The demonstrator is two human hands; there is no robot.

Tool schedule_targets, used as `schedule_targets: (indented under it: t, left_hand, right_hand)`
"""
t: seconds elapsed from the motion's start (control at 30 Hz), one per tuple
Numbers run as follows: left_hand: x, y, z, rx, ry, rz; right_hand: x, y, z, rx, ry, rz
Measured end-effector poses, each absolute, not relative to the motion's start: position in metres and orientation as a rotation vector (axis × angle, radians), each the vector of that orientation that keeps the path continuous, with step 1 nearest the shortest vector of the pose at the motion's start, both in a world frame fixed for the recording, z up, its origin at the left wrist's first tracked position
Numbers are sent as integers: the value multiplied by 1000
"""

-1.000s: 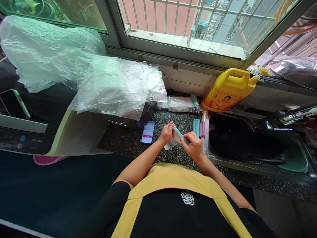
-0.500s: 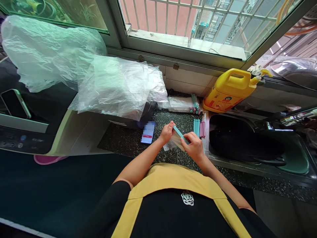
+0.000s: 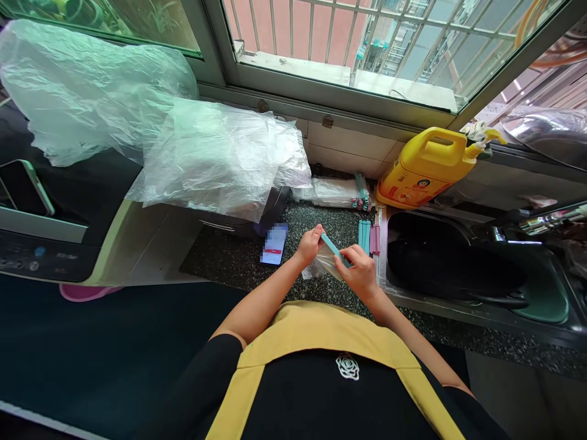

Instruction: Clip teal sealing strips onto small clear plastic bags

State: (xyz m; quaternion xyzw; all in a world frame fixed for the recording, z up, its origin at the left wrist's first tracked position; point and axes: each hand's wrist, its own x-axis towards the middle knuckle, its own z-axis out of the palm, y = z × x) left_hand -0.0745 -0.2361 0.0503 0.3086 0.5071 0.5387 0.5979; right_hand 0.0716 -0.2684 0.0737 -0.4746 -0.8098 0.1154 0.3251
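A light blue bag sealing clip [image 3: 331, 245] runs slantwise between my hands, along the edge of a clear plastic bag [image 3: 326, 261]. My left hand [image 3: 310, 243] is closed on the clip's upper left end. My right hand [image 3: 359, 267] pinches its lower right end, thumb and fingers together. The bag hangs below the clip, partly hidden by my fingers. Just beyond my right hand, several blue clips [image 3: 364, 234] lie side by side, with pink clips [image 3: 375, 239] next to them. Farther back sits a pile of clear bags [image 3: 331, 191] with clips at their right end.
A phone [image 3: 274, 244] lies left of my hands on the speckled counter [image 3: 224, 260]. Large plastic sheets [image 3: 220, 156] cover a dark box. A yellow jug [image 3: 422, 168] stands behind the sink [image 3: 458, 298], which holds a black pan. Another phone [image 3: 28, 187] rests on the appliance at left.
My hands keep nearly the same hold on the clip and bag. The camera view has shifted slightly; nothing else has visibly moved.
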Motion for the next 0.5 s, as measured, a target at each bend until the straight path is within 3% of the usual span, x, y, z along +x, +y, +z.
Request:
schedule_targets:
  t: [0.5]
  left_hand:
    - [-74, -237, 47, 548, 1127, 1261]
  right_hand:
    - [71, -268, 72, -1158, -2136, 285]
